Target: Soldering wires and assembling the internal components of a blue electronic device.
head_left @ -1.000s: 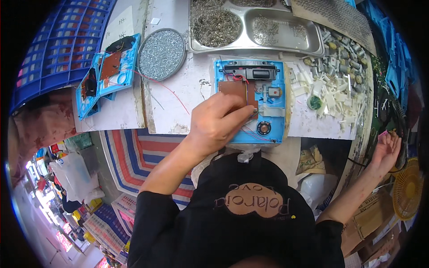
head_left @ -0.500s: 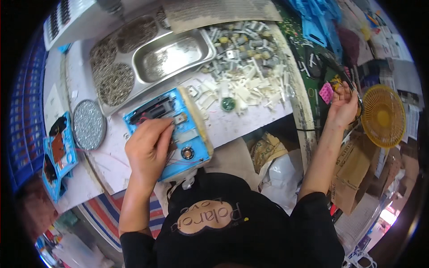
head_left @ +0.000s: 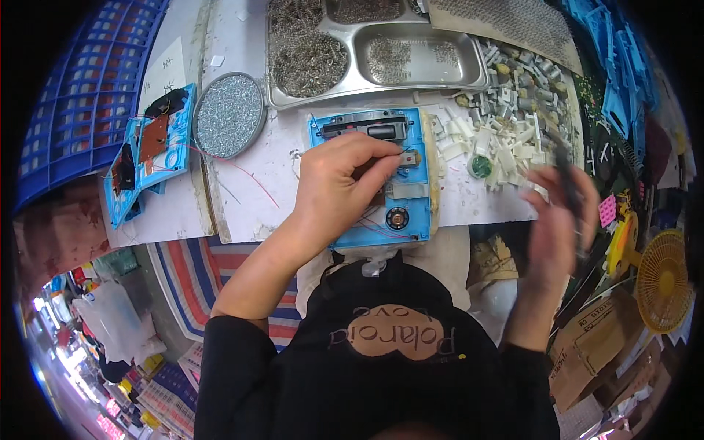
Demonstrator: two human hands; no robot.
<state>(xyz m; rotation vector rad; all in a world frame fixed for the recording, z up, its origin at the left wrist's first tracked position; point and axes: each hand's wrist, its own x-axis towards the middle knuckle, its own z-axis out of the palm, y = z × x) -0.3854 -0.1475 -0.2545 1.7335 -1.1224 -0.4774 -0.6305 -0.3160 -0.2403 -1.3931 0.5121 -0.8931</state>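
From where I stand, the blue plastic case point(head_left: 416, 176) lies open on the white bench point(head_left: 469, 207), right in front of the person; the left hand point(head_left: 334, 180) rests over it, thumb and forefinger nearly meeting at a small metal block point(head_left: 411, 158); I cannot tell whether they pinch it; the right hand point(head_left: 556, 231), blurred, curls round 1 dark tool point(head_left: 567, 176).
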